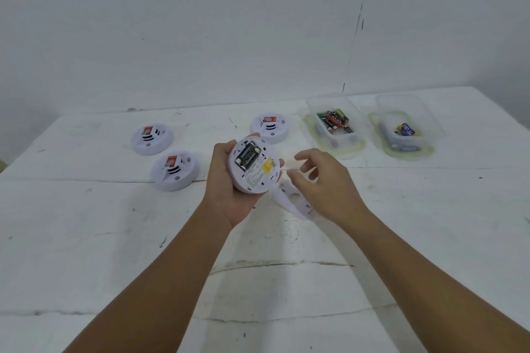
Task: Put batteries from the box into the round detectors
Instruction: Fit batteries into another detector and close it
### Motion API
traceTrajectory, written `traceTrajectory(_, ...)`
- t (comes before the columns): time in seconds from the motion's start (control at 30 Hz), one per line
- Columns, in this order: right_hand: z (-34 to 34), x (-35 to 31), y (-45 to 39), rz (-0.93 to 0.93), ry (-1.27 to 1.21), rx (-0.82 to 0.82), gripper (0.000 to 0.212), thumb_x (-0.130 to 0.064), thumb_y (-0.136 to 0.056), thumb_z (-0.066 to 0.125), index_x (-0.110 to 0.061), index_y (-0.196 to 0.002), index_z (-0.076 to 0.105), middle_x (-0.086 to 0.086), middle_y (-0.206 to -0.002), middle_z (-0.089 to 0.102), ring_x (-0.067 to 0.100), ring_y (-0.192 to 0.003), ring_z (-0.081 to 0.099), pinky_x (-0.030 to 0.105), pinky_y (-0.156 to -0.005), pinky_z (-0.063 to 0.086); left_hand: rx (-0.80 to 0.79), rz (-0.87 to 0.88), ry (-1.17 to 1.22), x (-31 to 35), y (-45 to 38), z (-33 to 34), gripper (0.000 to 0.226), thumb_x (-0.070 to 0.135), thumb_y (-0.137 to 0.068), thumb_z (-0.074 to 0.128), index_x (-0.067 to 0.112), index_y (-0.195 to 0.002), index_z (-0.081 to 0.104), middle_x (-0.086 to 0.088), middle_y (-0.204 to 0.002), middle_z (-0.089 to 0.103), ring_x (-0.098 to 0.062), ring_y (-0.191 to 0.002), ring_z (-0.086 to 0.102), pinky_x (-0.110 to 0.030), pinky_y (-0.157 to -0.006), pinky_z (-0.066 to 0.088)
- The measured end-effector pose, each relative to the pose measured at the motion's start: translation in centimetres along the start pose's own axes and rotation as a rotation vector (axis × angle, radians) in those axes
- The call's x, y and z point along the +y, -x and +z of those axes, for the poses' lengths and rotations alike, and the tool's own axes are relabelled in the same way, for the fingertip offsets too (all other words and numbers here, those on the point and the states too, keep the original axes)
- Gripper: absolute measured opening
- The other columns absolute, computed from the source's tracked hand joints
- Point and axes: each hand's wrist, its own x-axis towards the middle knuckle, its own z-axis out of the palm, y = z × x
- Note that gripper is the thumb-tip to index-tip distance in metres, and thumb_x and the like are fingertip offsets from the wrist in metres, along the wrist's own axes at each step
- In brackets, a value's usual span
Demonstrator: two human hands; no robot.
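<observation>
On table (86, 223): 4 detectors (152, 139), 2 boxes (335, 123), 2 hands (226, 180).

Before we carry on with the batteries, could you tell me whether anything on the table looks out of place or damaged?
Nothing looks damaged. The one loose part is a white backplate lying on the table under the right hand, off the detector held in the left hand, whose battery bay is open and filled.
</observation>
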Motion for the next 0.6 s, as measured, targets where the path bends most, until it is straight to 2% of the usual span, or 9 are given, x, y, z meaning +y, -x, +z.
traceTrajectory(0.1, 0.0, -0.9, 0.2, -0.062, -0.194, 0.063, 0.024, -0.036, -0.093, 0.074, -0.031, -0.115, 0.065, -0.01, -0.094, 0.067, 0.008, -0.088, 0.065, 0.025, -0.077, 0.051, -0.001, -0.031, 0.005, -0.6, -0.4, 0.6, 0.036, 0.037, -0.091, 0.053, 0.017, -0.113, 0.072, -0.012, -0.119, 0.064, -0.035, -0.11, 0.061, -0.046, -0.114, 0.036)
traceTrajectory(0.17, 0.2, -1.5, 0.4, -0.107, -0.248, 0.075, 0.022, -0.032, -0.092, 0.076, -0.031, -0.112, 0.066, -0.01, -0.094, 0.069, 0.01, -0.088, 0.066, 0.025, -0.079, 0.052, -0.005, -0.049, -0.004, -1.0, -0.7, 0.9, 0.037, 0.037, -0.091, 0.052, 0.017, -0.116, 0.071, -0.012, -0.119, 0.064, -0.031, -0.109, 0.059, -0.044, -0.111, 0.04)
traceTrajectory(0.23, 0.5, -1.8, 0.6, -0.13, -0.258, 0.079, 0.022, -0.031, -0.09, 0.078, -0.028, -0.11, 0.069, -0.01, -0.095, 0.069, 0.01, -0.088, 0.066, 0.027, -0.082, 0.054, -0.013, -0.053, -0.014, -1.4, -0.9, 1.1, 0.038, 0.036, -0.092, 0.05, 0.016, -0.118, 0.07, -0.013, -0.113, 0.069, -0.03, -0.104, 0.066, -0.043, -0.099, 0.048)
traceTrajectory(0.3, 1.0, -1.9, 0.8, -0.122, -0.252, 0.081, 0.023, -0.031, -0.088, 0.08, -0.027, -0.108, 0.07, -0.011, -0.096, 0.069, 0.008, -0.089, 0.066, 0.027, -0.083, 0.054, -0.023, -0.057, -0.024, -1.8, -1.0, 1.2, 0.039, 0.036, -0.093, 0.048, 0.014, -0.119, 0.068, -0.013, -0.107, 0.071, -0.029, -0.098, 0.069, -0.042, -0.092, 0.05)
traceTrajectory(0.47, 1.4, -1.9, 1.1, -0.066, -0.258, 0.114, 0.03, -0.034, -0.082, 0.085, -0.026, -0.108, 0.071, -0.012, -0.098, 0.07, 0.008, -0.087, 0.065, 0.023, -0.08, 0.054, 0.013, -0.057, -0.038, -3.1, -1.0, 1.1, 0.04, 0.04, -0.096, 0.048, 0.012, -0.113, 0.071, -0.015, -0.105, 0.069, -0.031, -0.099, 0.064, -0.042, -0.087, 0.052)
traceTrajectory(0.6, 1.3, -1.8, 1.0, -0.062, -0.226, 0.091, 0.034, -0.035, -0.08, 0.088, -0.026, -0.109, 0.073, -0.012, -0.099, 0.071, 0.007, -0.087, 0.067, 0.022, -0.081, 0.054, 0.045, -0.061, -0.061, -3.5, -1.1, 1.0, 0.043, 0.04, -0.092, 0.051, 0.014, -0.122, 0.068, -0.014, -0.11, 0.067, -0.031, -0.104, 0.062, -0.039, -0.08, 0.055)
